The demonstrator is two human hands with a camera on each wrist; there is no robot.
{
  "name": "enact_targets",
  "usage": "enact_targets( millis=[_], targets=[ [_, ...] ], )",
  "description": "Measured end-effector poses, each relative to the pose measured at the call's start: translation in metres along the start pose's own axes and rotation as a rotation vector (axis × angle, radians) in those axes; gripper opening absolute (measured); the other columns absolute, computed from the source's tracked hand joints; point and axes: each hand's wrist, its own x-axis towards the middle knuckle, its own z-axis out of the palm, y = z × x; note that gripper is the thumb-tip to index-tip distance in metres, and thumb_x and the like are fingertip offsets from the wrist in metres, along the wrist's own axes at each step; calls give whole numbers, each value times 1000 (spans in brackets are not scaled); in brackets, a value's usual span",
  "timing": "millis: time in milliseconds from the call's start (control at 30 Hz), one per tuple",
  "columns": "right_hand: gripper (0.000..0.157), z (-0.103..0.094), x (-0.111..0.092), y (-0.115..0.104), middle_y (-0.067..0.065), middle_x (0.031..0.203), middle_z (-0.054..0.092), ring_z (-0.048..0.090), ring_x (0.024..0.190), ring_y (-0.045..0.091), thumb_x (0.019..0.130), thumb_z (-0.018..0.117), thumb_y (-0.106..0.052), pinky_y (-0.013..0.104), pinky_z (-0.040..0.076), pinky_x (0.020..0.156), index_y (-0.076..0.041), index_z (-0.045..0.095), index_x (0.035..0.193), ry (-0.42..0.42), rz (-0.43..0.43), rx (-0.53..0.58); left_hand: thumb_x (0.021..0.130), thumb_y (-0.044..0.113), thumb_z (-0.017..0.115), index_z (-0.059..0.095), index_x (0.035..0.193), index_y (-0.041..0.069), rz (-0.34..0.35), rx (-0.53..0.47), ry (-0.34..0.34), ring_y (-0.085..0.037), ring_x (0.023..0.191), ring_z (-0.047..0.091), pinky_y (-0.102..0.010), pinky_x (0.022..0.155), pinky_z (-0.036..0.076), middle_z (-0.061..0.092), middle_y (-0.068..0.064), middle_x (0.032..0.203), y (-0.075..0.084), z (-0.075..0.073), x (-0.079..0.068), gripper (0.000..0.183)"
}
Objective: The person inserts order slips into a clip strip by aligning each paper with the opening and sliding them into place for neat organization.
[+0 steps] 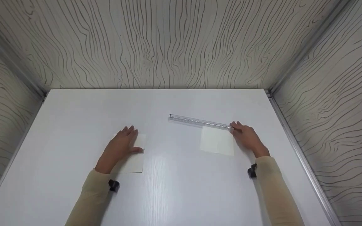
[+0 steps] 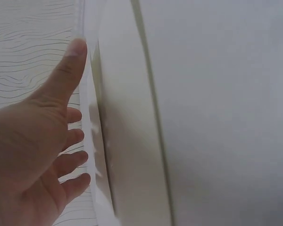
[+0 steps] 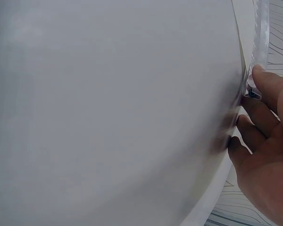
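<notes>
My right hand pinches the right end of a clear ruler between thumb and forefinger, as the right wrist view shows at the ruler's tip. The ruler slants across the table, its left end farther back. Just in front of it lies a square, pale yellow paper, its top edge close to the ruler. My left hand is over another pale yellow paper, hiding part of it; thumb and fingers are spread apart and hold nothing. In the left wrist view this paper has a raised edge.
Both papers lie on a white table. A wood-grain patterned wall rises behind its back edge, with similar panels at both sides. Metal rails run along the side edges. A small black device sits at each wrist.
</notes>
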Motion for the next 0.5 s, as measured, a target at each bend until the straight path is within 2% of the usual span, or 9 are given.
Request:
enact_targets(
  millis=[267,500],
  targets=[
    [52,0,-1,-1,12,171,34,26,162,37,111,51,-33,59,19,131,-14,46,159,11,-18,-11,85,51,82,54,147,-5,29,8,22,-49,146,47,-62,119,40,50,-32,154,-2,2,1,88],
    [52,0,0,-1,12,172,33,24,162,37,112,49,-35,59,17,131,-15,43,160,-2,-6,-10,87,50,80,54,146,-7,35,20,15,-50,145,48,-63,118,41,53,-31,153,-4,2,1,86]
  ],
)
